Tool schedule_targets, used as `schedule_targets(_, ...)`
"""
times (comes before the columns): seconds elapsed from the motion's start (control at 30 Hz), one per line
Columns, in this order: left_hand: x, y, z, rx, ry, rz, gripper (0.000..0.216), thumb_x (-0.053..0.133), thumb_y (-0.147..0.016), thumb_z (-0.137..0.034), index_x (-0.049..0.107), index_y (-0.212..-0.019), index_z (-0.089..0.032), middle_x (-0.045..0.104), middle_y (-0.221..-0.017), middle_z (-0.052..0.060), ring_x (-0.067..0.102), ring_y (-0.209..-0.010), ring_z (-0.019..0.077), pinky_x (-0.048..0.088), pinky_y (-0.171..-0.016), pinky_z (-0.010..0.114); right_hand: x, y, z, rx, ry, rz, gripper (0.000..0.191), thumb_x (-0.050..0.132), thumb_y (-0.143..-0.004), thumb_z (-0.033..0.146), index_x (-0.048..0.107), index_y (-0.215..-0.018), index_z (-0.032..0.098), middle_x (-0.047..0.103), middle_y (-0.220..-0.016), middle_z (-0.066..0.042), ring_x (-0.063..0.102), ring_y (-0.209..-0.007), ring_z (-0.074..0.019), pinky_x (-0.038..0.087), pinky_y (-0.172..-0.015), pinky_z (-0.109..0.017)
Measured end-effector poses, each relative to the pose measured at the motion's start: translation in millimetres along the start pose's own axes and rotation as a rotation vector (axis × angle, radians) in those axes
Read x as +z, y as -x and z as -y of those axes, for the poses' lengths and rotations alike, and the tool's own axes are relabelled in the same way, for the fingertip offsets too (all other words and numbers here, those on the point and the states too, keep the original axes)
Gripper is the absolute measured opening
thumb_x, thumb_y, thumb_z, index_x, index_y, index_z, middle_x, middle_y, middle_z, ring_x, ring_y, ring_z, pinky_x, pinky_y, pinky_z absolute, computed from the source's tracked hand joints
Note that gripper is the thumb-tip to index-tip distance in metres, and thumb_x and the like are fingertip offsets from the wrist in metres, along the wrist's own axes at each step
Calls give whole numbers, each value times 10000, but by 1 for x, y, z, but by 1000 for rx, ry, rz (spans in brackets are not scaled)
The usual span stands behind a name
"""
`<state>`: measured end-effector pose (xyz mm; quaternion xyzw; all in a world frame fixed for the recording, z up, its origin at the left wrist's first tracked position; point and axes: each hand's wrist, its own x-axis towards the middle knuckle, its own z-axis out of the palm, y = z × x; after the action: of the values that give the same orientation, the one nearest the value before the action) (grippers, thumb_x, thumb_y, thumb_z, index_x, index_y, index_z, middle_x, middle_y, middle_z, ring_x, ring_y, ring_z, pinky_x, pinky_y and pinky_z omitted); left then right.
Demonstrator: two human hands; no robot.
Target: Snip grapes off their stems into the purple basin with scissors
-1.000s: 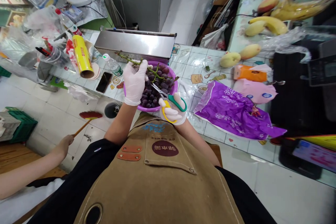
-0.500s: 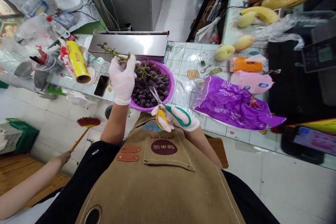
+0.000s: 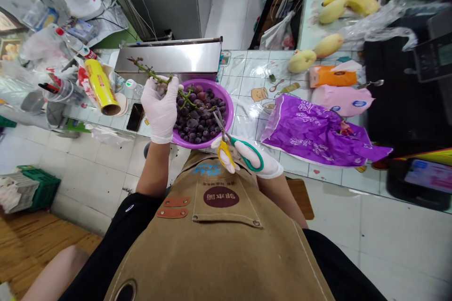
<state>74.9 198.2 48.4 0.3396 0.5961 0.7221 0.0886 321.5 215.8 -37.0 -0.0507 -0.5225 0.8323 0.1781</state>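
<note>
Compared with half a second before, the scissors [image 3: 227, 136] have shifted toward the right of the frame, together with the right hand [image 3: 249, 154]. Dark grapes [image 3: 201, 121] lie at the middle of the frame, in a purple bowl [image 3: 230, 112], and they fill most of it. Over its upper left edge goes a green grape stem [image 3: 150, 71]. Its upper end is almost bare, so I judge that this part is finished. Some branches lie among the grapes; probably a few fruits are attached there and remain to be separated, but how many I cannot tell. The gloved left hand [image 3: 160, 108] has its thumb and fingers closed on the stem. The right hand's fingers are inside the yellow and green loops; the blades, near the bowl's lower right side, seem slightly parted and cut nothing. Farther out, a phone [image 3: 135, 116] lies at left, a metal box [image 3: 169, 59] stands above, and a purple bag [image 3: 314, 134] is spread at right.
</note>
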Motion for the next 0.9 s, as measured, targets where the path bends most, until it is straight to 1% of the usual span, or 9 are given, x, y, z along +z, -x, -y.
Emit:
schedule_targets(0.17,-9,-4,-4,-16,-20,74,379,928,-912,-501,655,-943,-240,696,-910,-6,829,-962,198,703,-911,334,-7,3,4,48,7,-37,576,594,-1074,757,711,-1296,239,677,-827,-32,532,-607,-169,373,-507,-293)
schedule_targets(0.27,-19,-12,-5,16,5,207,374,971,-866,-469,694,-948,-231,734,-975,5,834,-921,191,716,-857,312,-4,-1,10,64,18,-74,577,591,-1066,772,714,-1246,237,668,-805,-33,531,-611,-176,376,-501,-299)
schedule_targets(0.33,-27,-19,-2,22,28,308,376,1001,-834,-438,718,-965,-227,747,-1008,11,837,-897,188,717,-805,286,-1,-5,11,38,-21,-64,570,585,-1080,753,712,-1210,213,668,-813,-33,550,-605,-160,368,-483,-284)
schedule_targets(0.43,-39,-29,5,8,62,435,394,1045,-784,-404,732,-941,-224,724,-910,0,842,-868,196,711,-742,256,4,-11,11,-4,-95,7,580,592,-1086,742,707,-1186,183,678,-820,-22,569,-577,-127,363,-448,-249)
schedule_targets(0.53,-50,-32,6,59,96,538,431,1073,-730,-462,755,-890,-218,710,-808,-17,838,-785,193,725,-735,271,11,-15,11,31,-124,66,634,576,-1079,775,702,-1179,162,669,-777,0,573,-538,-110,373,-412,-218)
schedule_targets(0.63,-59,-25,-2,141,78,614,399,1074,-727,-465,810,-900,-220,750,-783,-17,836,-733,188,740,-742,284,19,-17,13,74,-152,107,666,535,-1091,784,701,-1188,147,655,-764,8,587,-520,-105,377,-384,-201)
schedule_targets(0.73,-67,-11,-14,186,39,684,215,1010,-843,-351,875,-977,-251,818,-822,7,851,-751,198,742,-713,274,25,-20,14,101,-168,136,684,541,-1080,798,706,-1183,142,657,-779,7,596,-505,-95,379,-378,-188)
schedule_targets(0.83,-75,2,-23,131,79,731,121,934,-922,-234,911,-1029,-285,874,-954,33,870,-803,221,730,-651,265,29,-23,15,111,-169,133,663,569,-1074,785,703,-1155,141,638,-744,20,585,-492,-91,377,-382,-180)
schedule_targets(0.9,-83,9,-26,33,119,718,63,942,-917,-266,919,-975,-264,865,-921,47,862,-763,238,721,-608,286,30,-24,16,104,-164,125,648,592,-1067,777,696,-1143,142,637,-728,26,577,-487,-89,378,-384,-180)
